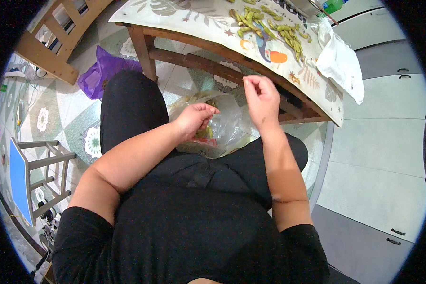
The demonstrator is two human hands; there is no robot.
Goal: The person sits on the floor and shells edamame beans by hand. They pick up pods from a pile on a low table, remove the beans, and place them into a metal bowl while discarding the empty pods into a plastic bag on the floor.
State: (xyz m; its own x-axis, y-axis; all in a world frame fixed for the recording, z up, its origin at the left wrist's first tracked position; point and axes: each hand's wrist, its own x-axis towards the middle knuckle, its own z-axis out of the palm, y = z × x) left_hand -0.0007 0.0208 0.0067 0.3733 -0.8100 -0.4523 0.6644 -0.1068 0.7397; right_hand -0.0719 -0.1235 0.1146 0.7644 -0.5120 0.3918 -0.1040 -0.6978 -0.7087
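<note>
My left hand is closed, its fingers curled together over a clear plastic bag that lies open between my legs. Some yellow-green and red bits show inside the bag, partly hidden by that hand. Higher and to the right, my right hand is closed too, thumb and fingertips pressed together close to the table's near edge. Whatever either hand may hold is too small to make out. Green bean pods lie in a loose heap on the patterned tablecloth, beyond my right hand.
A white plastic bag hangs over the table's right end, near a metal pot. Left of the wooden table leg, a purple bag sits on the floor. A blue-topped stool lies at the left; cabinets line the right.
</note>
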